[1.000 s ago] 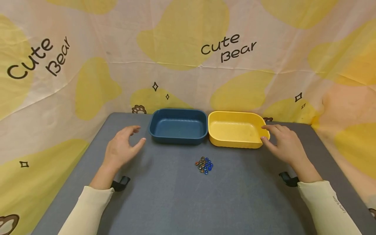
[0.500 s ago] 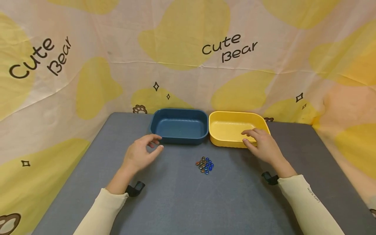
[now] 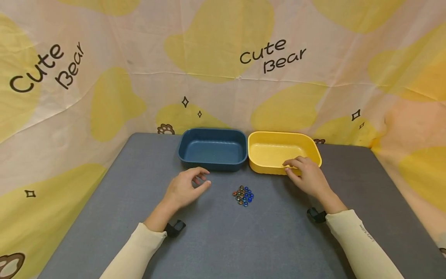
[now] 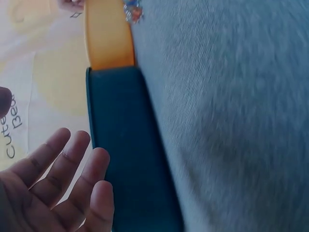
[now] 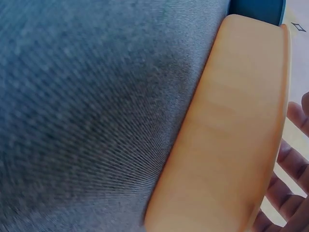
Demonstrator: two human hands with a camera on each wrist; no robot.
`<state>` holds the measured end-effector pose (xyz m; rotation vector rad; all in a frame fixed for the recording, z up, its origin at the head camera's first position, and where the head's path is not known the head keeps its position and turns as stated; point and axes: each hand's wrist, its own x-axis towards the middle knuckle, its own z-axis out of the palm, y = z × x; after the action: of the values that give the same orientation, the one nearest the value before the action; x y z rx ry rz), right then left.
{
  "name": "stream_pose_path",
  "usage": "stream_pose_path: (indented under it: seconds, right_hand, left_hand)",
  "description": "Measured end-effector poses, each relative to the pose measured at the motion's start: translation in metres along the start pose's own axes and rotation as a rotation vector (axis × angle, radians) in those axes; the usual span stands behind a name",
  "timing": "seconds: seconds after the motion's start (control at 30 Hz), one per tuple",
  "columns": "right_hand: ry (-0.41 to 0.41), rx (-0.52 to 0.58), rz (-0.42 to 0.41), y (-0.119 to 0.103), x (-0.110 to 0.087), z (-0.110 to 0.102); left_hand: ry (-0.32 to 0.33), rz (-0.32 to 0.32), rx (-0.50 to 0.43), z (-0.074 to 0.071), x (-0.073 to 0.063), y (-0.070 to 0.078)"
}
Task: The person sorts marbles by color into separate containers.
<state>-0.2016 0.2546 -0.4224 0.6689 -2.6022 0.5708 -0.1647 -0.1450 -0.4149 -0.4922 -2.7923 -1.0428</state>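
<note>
My left hand [image 3: 181, 188] hovers over the table in front of the blue tub [image 3: 217, 167], palm turned inward, thumb apart from lightly bent fingers. Nothing is in it; the left wrist view shows its spread fingers [image 4: 72, 150] beside the tub's wall. My right hand [image 3: 309, 178] is at the front rim of the yellow tub [image 3: 265, 169], its fingertips overlapping the rim in the head view. Loosely bent and holding nothing, its fingers [image 5: 292, 157] show past that tub's wall in the right wrist view. Between the hands lies a cluster of small glass marbles [image 3: 249, 200], some blue, some amber-brown.
Both tubs stand side by side at the back of the grey table [image 3: 237, 244]. Close behind them hangs a cloth backdrop [image 3: 216, 50] with yellow patches and "Cute Bear" lettering. Each wrist wears a black strap [image 3: 175, 228].
My left hand has moved right and nearer, from beside the blue tub to in front of it. My right hand has moved left and slightly nearer along the yellow tub. The marbles stay put.
</note>
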Motion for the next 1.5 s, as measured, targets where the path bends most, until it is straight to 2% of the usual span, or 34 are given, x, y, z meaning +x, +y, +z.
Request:
stream_pose_path:
  seconds: [0.47, 0.8, 1.0, 1.3, 1.5]
  right_hand:
    - [0.034, 0.098, 0.052, 0.001, 0.000, 0.007]
    - [0.051, 0.112, 0.078, 0.004, 0.002, 0.011]
    - [0.047, 0.127, 0.083, 0.004, 0.003, 0.011]
    - [0.019, 0.143, 0.101, 0.004, 0.003, 0.010]
    - [0.013, 0.152, 0.106, 0.003, 0.003, 0.009]
  left_hand:
    - [-0.111, 0.014, -0.042, 0.034, 0.014, 0.012]
    - [-0.187, 0.085, -0.005, 0.056, 0.024, 0.019]
    - [-0.233, 0.072, 0.025, 0.061, 0.031, 0.021]
    - [-0.271, 0.118, 0.096, 0.063, 0.040, 0.019]
    - [-0.312, 0.119, 0.128, 0.064, 0.044, 0.020]
